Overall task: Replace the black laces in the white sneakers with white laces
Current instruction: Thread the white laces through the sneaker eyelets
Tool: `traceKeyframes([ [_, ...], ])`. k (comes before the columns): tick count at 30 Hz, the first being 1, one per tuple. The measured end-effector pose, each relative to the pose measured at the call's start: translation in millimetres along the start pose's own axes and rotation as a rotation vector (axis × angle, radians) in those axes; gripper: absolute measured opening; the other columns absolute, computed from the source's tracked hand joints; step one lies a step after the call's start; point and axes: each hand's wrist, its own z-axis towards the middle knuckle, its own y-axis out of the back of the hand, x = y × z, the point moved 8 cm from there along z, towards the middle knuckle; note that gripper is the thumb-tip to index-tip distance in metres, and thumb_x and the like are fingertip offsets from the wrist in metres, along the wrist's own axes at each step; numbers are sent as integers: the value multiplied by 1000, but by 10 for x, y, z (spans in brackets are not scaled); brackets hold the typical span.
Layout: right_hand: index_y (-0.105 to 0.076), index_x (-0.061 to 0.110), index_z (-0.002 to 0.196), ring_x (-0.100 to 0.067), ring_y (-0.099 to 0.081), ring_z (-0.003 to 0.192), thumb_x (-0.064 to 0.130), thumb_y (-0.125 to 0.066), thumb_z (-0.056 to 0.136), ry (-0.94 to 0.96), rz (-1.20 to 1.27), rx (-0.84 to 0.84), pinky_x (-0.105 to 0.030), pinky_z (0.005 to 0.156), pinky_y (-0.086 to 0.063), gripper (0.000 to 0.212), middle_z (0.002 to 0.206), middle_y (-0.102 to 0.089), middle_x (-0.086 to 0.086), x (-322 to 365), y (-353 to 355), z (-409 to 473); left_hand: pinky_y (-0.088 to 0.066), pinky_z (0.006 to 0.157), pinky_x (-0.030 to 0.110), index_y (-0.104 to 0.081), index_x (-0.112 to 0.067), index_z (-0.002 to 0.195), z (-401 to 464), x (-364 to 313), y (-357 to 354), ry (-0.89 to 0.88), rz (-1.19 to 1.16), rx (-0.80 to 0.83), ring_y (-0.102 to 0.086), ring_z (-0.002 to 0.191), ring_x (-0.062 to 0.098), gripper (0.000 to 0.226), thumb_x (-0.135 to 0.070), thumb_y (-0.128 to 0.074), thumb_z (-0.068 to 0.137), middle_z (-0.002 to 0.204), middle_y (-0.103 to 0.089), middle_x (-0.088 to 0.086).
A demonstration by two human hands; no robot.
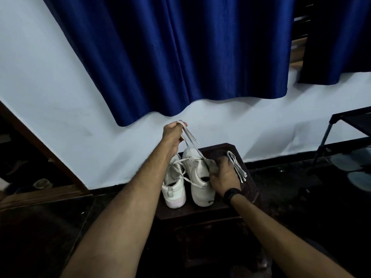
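Note:
Two white sneakers stand side by side on a dark wooden stool (249, 189), toes toward the wall. The left sneaker (173, 189) has a loose white lace lying over its tongue. My left hand (173, 135) is raised above the shoes and grips a white lace (189, 138), pulled taut up out of the right sneaker (197, 177). My right hand (223, 175) holds that sneaker by its right side, fingers curled on the upper. A folded bundle of white lace (236, 166) lies on the stool just right of that hand. No black lace is visible.
A white wall and a blue curtain (180, 57) are straight ahead. A black metal shoe rack (349, 149) stands at the right with pale shoes on it. A wooden door frame (40, 149) and a dark floor are at the left.

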Motion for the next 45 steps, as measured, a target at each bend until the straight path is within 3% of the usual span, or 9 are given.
traceKeyframes([
  [3,-56,15,109,-35,-53,93,3,-56,73,391,-167,-66,-42,73,-48,38,108,-51,-11,395,120,-35,-38,53,23,-63,-13,73,-21,-57,-59,-5,10,-6,-41,58,12,28,-6,-49,96,64,-44,-1],
  [8,-63,25,100,-26,-56,92,57,-53,80,839,-463,125,-43,80,-45,38,100,-61,-2,754,-188,-426,-38,53,23,-63,-13,73,-18,4,19,5,37,-23,-41,57,12,29,-7,-49,97,62,-43,0],
  [11,-70,19,96,-34,-56,96,45,-74,65,880,-705,72,-51,90,-37,40,100,-65,-10,771,-448,-565,-36,54,24,-64,-13,74,-10,55,49,8,30,-30,-40,58,12,28,-8,-50,98,63,-43,-1],
  [16,-63,24,91,-22,-52,89,30,-61,87,666,-273,-172,-40,78,-39,8,94,-59,0,843,-146,-480,-37,54,24,-66,-13,73,16,59,124,16,61,-17,-39,57,13,28,-7,-51,96,62,-41,0],
  [20,-60,5,90,-10,-53,58,13,-55,99,79,873,250,-26,59,-43,13,67,-58,-2,825,-79,-121,-39,56,25,-67,-13,75,50,106,183,36,49,-39,-41,59,14,26,-6,-51,94,62,-43,0],
  [33,-64,14,84,-27,-50,54,28,-60,95,248,771,68,-37,54,-46,18,59,-55,3,918,681,161,-34,47,22,-66,-11,75,40,15,94,26,84,-2,-34,53,14,27,-4,-49,95,59,-40,0],
  [36,-66,19,81,-11,-49,55,29,-57,96,256,517,193,-25,57,-40,20,57,-55,11,1094,737,249,-34,47,22,-66,-12,75,36,16,117,24,85,-8,-36,53,14,26,-4,-51,94,59,-41,0],
  [41,-65,19,77,-23,-65,90,49,-73,76,274,-666,610,-27,71,-49,31,83,-66,0,717,465,73,-35,49,22,-66,-12,75,103,70,205,34,76,-45,-35,55,13,28,-5,-48,96,62,-41,0],
  [45,-73,26,90,-23,-67,94,30,-71,78,316,-593,384,-29,73,-51,13,95,-70,-3,675,746,118,-36,53,23,-65,-13,73,100,150,190,30,67,-56,-38,53,13,30,-5,-47,95,60,-42,0],
])
